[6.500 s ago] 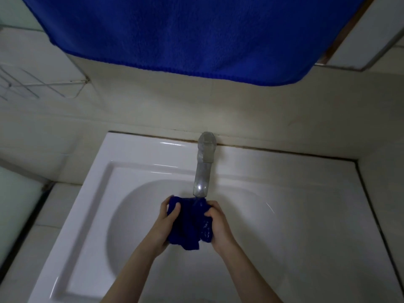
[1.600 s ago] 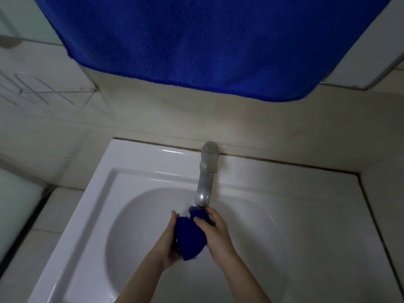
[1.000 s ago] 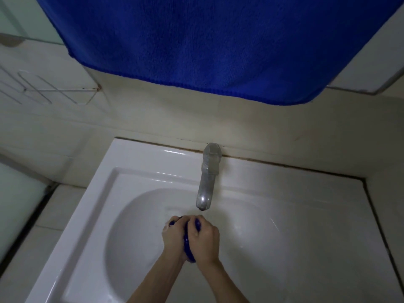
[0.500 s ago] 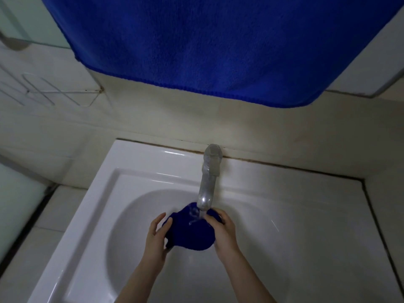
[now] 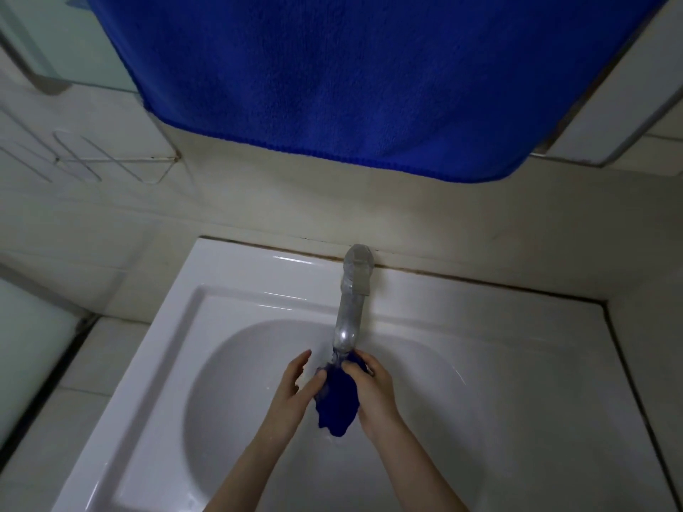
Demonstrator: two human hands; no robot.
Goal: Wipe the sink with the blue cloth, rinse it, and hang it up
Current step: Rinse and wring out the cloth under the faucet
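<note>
A small wet blue cloth (image 5: pixel 338 402) is bunched up over the bowl of the white sink (image 5: pixel 236 290), right under the spout of the metal tap (image 5: pixel 349 315). Water runs from the spout onto its top. My right hand (image 5: pixel 371 393) grips the cloth from the right side. My left hand (image 5: pixel 297 388) presses against its left side with the thumb on the fabric and the fingers partly spread. The lower tip of the cloth hangs free between my wrists.
A large blue towel (image 5: pixel 351 75) hangs across the top of the view, above the tiled wall. A wire rack (image 5: pixel 111 164) is fixed to the wall at left. A tiled ledge (image 5: pixel 650 382) borders the sink on the right.
The cloth was squeezed tight between both fists, then opened out under the tap. It is now bunched narrower and hangs lower, and my left fingers have loosened.
</note>
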